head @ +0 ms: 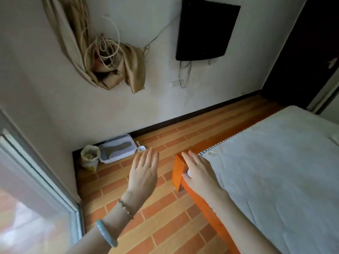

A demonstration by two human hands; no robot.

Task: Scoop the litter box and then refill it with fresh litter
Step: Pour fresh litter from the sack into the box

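Note:
A pale litter box (117,148) with grey litter inside sits on the floor against the far wall. A small white slotted scoop (141,148) lies on the floor just right of it. An open sack of litter (90,158) stands at the box's left end. My left hand (144,171) hovers flat over the floor, fingers spread, well short of the box and holding nothing. My right hand (198,171) is stretched out over the bed's wooden corner, fingers extended, empty.
A bed with a white sheet (275,171) and orange wooden frame (178,171) fills the right side. Brick-pattern floor (156,217) runs between bed and a glass door (36,189) at left. A bundled curtain (102,52) and a black screen (205,30) hang on the wall.

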